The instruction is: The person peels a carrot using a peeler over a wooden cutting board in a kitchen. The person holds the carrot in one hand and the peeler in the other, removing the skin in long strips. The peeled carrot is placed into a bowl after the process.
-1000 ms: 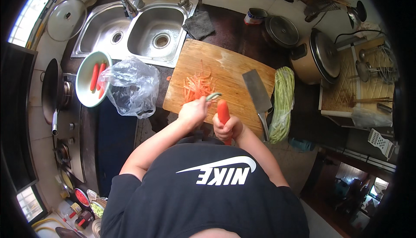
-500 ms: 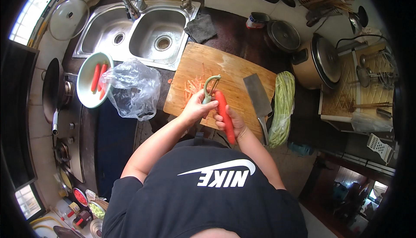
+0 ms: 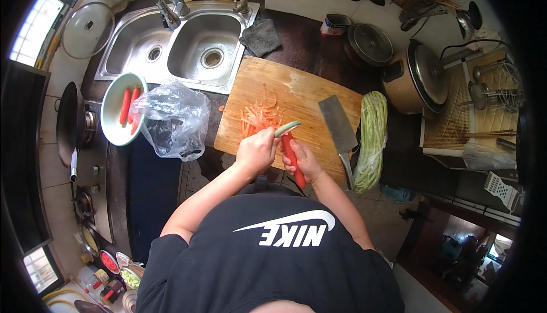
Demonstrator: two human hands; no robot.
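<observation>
My left hand (image 3: pixel 256 151) is closed round the handle of a pale green peeler (image 3: pixel 287 128), whose head lies at the upper end of a carrot (image 3: pixel 292 156). That carrot is gripped in my right hand (image 3: pixel 306 162), held tilted over the near edge of a wooden cutting board (image 3: pixel 296 88). Orange peel shavings (image 3: pixel 259 116) lie heaped on the board just beyond my left hand. A cleaver (image 3: pixel 338 125) rests at the board's right side, its handle toward me. Whether the blade touches the carrot is hard to make out.
A pale green bowl (image 3: pixel 108 120) with several carrots stands at left, beside a crumpled clear plastic bag (image 3: pixel 178 125). Long green beans (image 3: pixel 373 142) lie right of the board. Behind are a double steel sink (image 3: pixel 233 68), a grey cloth (image 3: pixel 261 37) and a large pot (image 3: pixel 399 82).
My left hand has turned the peeler from upright to nearly level, over the carrot's top end. The carrot has shifted slightly lower in view, and more of the shavings shows.
</observation>
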